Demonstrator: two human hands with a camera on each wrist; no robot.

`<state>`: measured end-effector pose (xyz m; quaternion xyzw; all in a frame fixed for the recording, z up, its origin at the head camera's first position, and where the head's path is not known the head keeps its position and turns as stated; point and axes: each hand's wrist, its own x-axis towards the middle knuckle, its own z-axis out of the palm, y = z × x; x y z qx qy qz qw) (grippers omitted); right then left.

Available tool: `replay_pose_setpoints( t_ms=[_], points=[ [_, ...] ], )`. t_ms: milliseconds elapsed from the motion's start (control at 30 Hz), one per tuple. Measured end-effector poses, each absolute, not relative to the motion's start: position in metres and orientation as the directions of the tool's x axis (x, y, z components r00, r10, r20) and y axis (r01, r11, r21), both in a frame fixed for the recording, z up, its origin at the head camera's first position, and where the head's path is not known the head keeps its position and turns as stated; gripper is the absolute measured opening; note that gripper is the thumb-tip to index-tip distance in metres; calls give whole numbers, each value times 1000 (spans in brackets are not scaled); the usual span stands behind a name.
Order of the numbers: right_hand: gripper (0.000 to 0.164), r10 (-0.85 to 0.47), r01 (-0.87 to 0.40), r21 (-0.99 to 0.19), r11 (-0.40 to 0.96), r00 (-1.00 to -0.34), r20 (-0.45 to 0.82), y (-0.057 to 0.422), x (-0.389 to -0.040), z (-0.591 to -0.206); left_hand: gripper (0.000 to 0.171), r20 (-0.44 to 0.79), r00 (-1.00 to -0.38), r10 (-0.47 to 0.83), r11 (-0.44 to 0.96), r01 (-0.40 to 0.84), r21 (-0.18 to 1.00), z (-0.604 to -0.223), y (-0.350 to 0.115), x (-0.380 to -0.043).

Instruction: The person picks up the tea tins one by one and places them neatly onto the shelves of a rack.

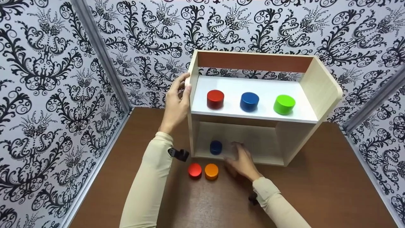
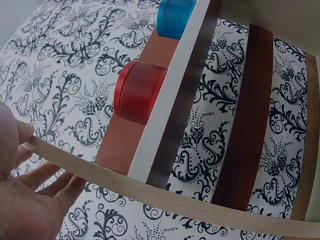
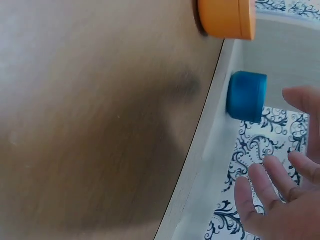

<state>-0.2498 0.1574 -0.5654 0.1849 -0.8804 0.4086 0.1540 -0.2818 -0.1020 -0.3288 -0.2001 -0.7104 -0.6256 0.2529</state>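
Observation:
My left hand (image 1: 176,106) grips the left side panel (image 2: 95,172) of a wooden two-level shelf, thumb on one face and fingers on the other. Over the lower level, my right hand (image 1: 243,163) holds nothing, its fingers spread in the right wrist view. Just left of it a small blue round tin (image 1: 216,148) stands on the lower board, apart from the fingers. On the table in front of the shelf, a red round tin (image 1: 195,171) and an orange one (image 1: 211,172) stand side by side.
The white upper board (image 1: 243,84) carries a red tin (image 1: 215,99), a blue tin (image 1: 249,102) and a green tin (image 1: 284,104) in a row. The shelf's right side panel (image 1: 321,88) leans outward in view. Patterned walls (image 1: 152,34) enclose the brown table (image 1: 329,190).

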Motion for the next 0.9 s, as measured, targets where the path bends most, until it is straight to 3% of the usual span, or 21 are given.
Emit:
replay_pose_setpoints(
  t_ms=[367,900],
  points=[
    [50,-273,-405,-684,607,-914,299,162,-223,-565,40,609,-793,-32,138,600,788,-329,-102,-282],
    [64,-441,-482,-651,587,-864,242,152,-206,-584,39,619,-785,-29,142,610,780,-329,-102,-280]
  ],
)
